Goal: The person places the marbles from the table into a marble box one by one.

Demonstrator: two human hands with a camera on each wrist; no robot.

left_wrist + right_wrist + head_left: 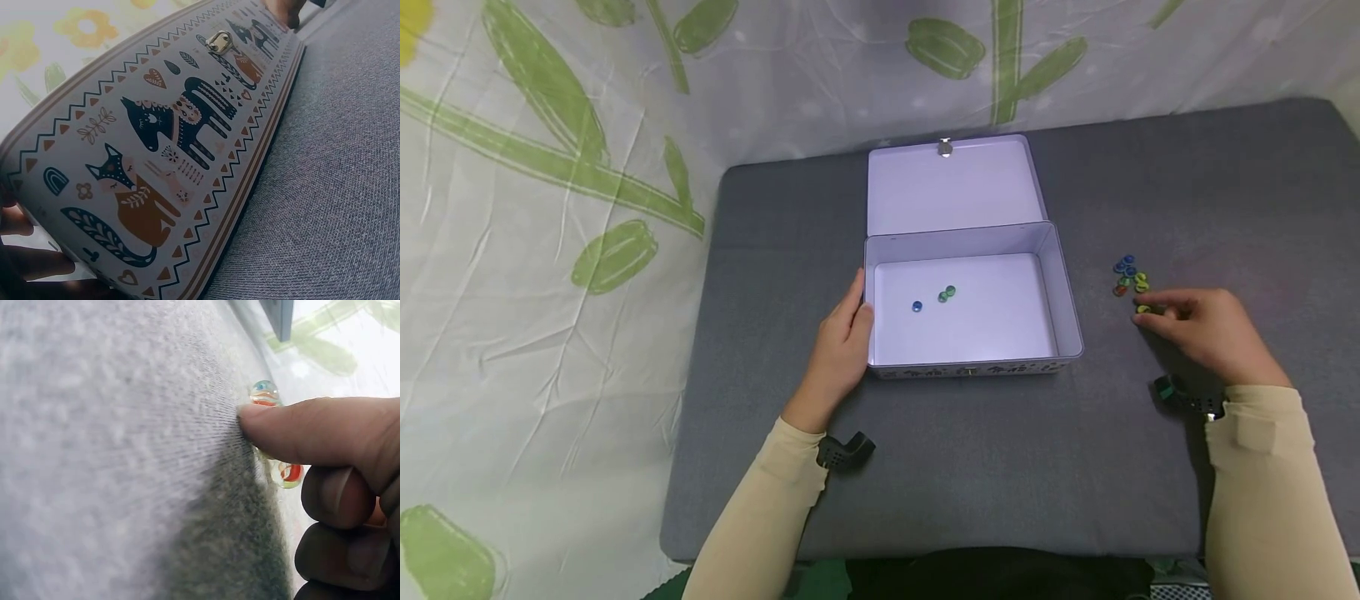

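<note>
A tin box [970, 367] stands with its lid [951, 187] folded back. Its front, seen close in the left wrist view, is printed with animals and has a metal catch [219, 42]. My left hand [841, 343] grips the left wall, thumb at the rim and fingers outside. Inside lie a blue marble [917, 307] and two green marbles [947, 294]. Right of the box, my right hand [1213, 333] pinches a yellow marble [1143, 309] between thumb and forefinger at the cloth. In the right wrist view, clear marbles with coloured swirls [290, 474] show beyond the thumb [300, 431].
Several blue, yellow, green and red marbles [1126, 271] lie grouped just beyond the right fingertips. Grey cloth [1000, 467] covers the table. A white curtain with green leaves [820, 75] hangs behind and at the left. Dark wrist cameras [846, 451] jut from both sleeves.
</note>
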